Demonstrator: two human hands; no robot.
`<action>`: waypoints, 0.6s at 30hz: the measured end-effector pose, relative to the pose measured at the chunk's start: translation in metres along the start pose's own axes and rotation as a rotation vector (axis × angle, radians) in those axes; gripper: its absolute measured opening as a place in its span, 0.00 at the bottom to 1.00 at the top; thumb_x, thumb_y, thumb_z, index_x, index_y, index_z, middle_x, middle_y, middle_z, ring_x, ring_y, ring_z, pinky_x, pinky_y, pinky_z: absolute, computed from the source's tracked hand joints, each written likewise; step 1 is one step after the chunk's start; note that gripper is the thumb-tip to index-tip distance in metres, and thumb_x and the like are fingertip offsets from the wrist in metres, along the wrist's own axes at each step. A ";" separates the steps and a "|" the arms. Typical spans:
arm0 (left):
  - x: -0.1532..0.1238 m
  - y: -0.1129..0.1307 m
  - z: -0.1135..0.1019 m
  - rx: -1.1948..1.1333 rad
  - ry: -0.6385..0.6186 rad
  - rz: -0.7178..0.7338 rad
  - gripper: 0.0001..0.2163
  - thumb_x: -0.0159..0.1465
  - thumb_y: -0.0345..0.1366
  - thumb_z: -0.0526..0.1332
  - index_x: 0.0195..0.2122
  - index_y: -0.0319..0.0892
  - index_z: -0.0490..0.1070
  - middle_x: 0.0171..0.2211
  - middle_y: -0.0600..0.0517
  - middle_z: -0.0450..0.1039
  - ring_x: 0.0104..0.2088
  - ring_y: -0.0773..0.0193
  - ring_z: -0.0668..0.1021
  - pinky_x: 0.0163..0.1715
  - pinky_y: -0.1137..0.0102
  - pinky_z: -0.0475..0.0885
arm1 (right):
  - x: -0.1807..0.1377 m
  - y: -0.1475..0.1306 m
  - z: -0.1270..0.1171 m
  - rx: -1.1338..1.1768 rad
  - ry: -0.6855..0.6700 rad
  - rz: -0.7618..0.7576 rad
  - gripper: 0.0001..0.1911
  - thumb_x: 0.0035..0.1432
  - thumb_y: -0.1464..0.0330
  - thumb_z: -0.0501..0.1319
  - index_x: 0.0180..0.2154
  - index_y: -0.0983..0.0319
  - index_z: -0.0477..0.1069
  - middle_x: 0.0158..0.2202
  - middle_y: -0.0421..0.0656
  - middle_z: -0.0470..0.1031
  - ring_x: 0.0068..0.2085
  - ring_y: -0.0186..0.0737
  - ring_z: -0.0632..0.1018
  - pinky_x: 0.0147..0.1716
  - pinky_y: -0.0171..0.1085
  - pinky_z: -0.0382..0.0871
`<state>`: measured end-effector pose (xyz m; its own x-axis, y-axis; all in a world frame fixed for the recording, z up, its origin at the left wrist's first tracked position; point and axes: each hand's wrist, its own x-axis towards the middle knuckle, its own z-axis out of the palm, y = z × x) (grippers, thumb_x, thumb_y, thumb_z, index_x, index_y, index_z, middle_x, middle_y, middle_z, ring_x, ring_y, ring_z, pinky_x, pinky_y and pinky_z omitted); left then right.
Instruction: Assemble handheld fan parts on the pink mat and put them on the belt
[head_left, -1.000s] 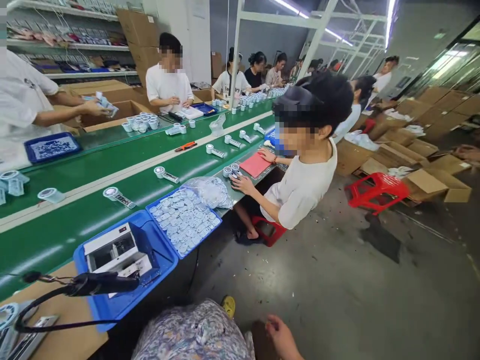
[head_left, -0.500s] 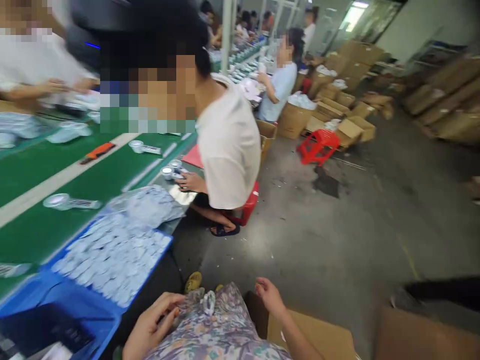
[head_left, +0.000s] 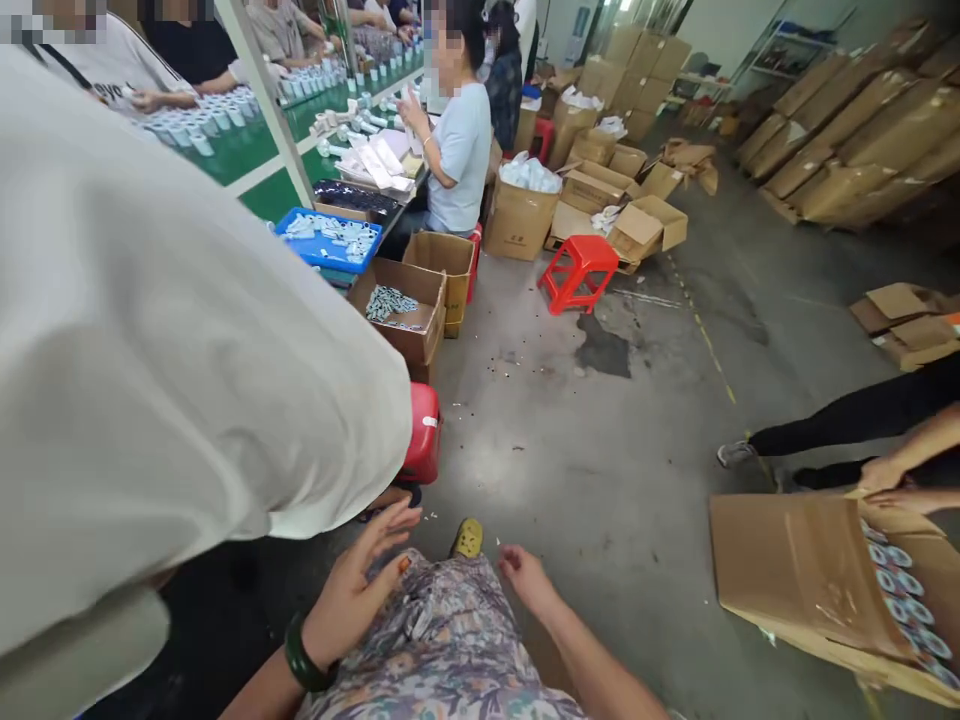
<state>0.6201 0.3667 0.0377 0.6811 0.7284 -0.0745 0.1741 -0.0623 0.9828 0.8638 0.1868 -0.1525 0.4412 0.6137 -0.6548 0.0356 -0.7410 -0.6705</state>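
My left hand (head_left: 358, 577), with a dark green bangle on the wrist, hovers over my patterned lap (head_left: 439, 640) with its fingers spread and nothing in it. My right hand (head_left: 525, 577) rests at the knee with its fingers loosely curled; nothing shows in it. A small pale item (head_left: 417, 620) lies on the lap between the hands. The white-shirted back of a person (head_left: 150, 350) fills the left of the view, close to my left hand.
At the right another person's hands (head_left: 889, 480) hold a cardboard box (head_left: 787, 570) of round parts. A red stool (head_left: 577, 268) and several open cartons stand on the concrete floor (head_left: 600, 430). The green conveyor (head_left: 262, 165) with blue trays (head_left: 326, 240) runs at upper left.
The view has swung right, away from the conveyor; the neighbour's back now fills the left. My left hand has lifted off my lap and spread open. The carton at right has come into view.
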 end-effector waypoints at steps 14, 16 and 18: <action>0.087 -0.079 0.036 -0.022 0.469 -0.454 0.29 0.65 0.47 0.61 0.66 0.46 0.64 0.65 0.43 0.67 0.65 0.50 0.70 0.67 0.54 0.66 | 0.269 -0.234 -0.049 -0.394 -0.364 -0.325 0.14 0.69 0.62 0.64 0.50 0.65 0.74 0.49 0.46 0.77 0.50 0.46 0.79 0.54 0.51 0.74; 0.100 -0.108 0.049 -0.114 0.579 -0.574 0.30 0.63 0.49 0.62 0.66 0.48 0.64 0.64 0.44 0.69 0.65 0.50 0.71 0.66 0.54 0.68 | 0.307 -0.253 -0.035 -0.462 -0.417 -0.336 0.14 0.67 0.65 0.66 0.51 0.65 0.74 0.50 0.48 0.78 0.51 0.47 0.79 0.54 0.51 0.74; 0.123 -0.138 0.059 -0.210 0.732 -0.706 0.33 0.60 0.52 0.63 0.66 0.48 0.63 0.63 0.44 0.70 0.63 0.49 0.73 0.63 0.54 0.71 | 0.349 -0.271 -0.015 -0.524 -0.476 -0.362 0.17 0.62 0.68 0.67 0.52 0.65 0.75 0.51 0.52 0.78 0.53 0.49 0.79 0.55 0.49 0.73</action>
<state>0.7219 0.4241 -0.1174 -0.1383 0.7935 -0.5926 0.1906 0.6085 0.7703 1.0215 0.5977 -0.1945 -0.1050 0.8038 -0.5856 0.5730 -0.4324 -0.6962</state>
